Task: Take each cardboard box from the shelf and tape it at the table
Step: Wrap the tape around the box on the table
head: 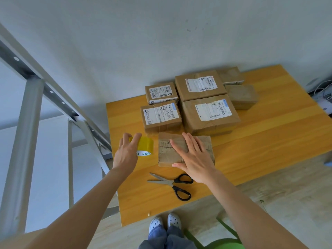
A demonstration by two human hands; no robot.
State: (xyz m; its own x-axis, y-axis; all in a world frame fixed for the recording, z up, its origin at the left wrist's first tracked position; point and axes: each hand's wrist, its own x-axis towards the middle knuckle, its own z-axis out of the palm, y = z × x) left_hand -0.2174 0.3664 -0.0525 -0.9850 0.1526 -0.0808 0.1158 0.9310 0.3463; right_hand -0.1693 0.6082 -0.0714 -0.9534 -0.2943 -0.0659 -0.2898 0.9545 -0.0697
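- Small flat brown cardboard box point(166, 156): lies on the yellow wooden surface point(269, 141), just in front of the stacked labelled parcels point(206, 108).
- Right hand point(195, 159): fingers straight, palm pressing the box top; it grips nothing.
- Left hand point(126, 151): fingers curled over the yellow roll of packing tape point(146, 146), just left of the box.
- Handling, as judged: probably light, with stiff walls and a creased, yielding top; best held by opposite side walls.
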